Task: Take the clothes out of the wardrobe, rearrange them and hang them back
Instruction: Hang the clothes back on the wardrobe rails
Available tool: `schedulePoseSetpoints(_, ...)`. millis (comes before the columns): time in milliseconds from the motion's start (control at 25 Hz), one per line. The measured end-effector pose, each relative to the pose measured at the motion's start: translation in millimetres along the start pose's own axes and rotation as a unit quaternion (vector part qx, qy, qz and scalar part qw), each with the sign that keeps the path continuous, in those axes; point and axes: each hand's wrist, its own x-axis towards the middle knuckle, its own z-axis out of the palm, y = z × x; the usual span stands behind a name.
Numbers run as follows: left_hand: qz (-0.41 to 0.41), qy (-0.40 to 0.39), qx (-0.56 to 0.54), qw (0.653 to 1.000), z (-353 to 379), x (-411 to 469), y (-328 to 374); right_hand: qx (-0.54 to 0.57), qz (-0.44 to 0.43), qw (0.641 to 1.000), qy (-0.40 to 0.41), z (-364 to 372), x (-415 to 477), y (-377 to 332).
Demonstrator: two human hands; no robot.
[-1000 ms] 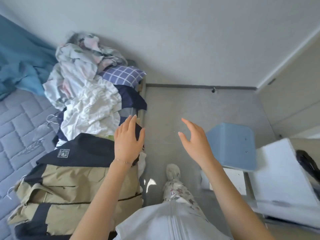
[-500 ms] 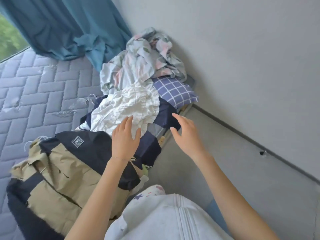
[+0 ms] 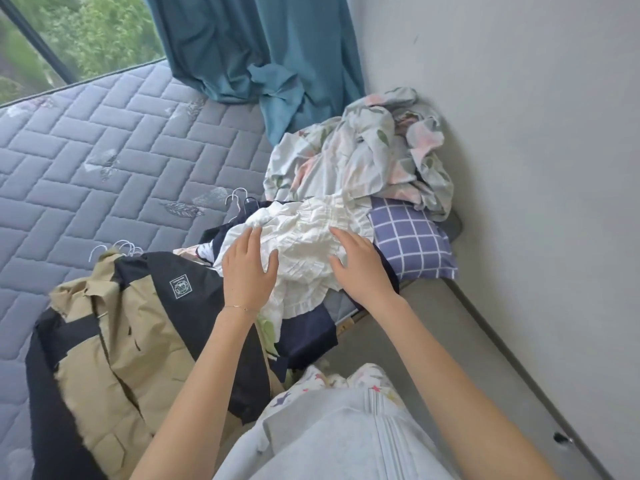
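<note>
A crumpled white garment [image 3: 304, 233] lies on top of a pile of clothes on the grey quilted mattress [image 3: 104, 161]. My left hand [image 3: 247, 268] hovers over its left side with fingers spread, and my right hand [image 3: 360, 268] is over its right side, fingers apart; neither grips anything. A beige and navy jacket [image 3: 121, 348] on a hanger lies nearer to me at the left. Dark navy clothing [image 3: 308, 334] sits under the white garment. White wire hangers [image 3: 239, 199] poke out behind the pile.
A floral sheet [image 3: 360, 150] is bunched against the grey wall, beside a blue checked pillow [image 3: 412, 237]. A teal curtain [image 3: 252, 46] hangs by the window. Grey floor [image 3: 450, 341] runs along the bed's right edge.
My view has swung left from the floor toward the bed. Both hands have moved forward from over the jacket and the floor to above the white garment.
</note>
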Motion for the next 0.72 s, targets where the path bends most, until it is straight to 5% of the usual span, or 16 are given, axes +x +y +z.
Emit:
schedulePoseSetpoints(360, -0.107, 0.037, 0.037, 0.993, 39.1, 89.2, -4.9, -0.019, -0.077, 0.991, -0.110, 8.6, 158.0, 28.7)
schedulePoseSetpoints(720, -0.273, 0.070, -0.057, 0.958, 191.4, 170.8, -71.0, -0.072, -0.106, 0.968, -0.215, 142.2, 330.8, 129.8)
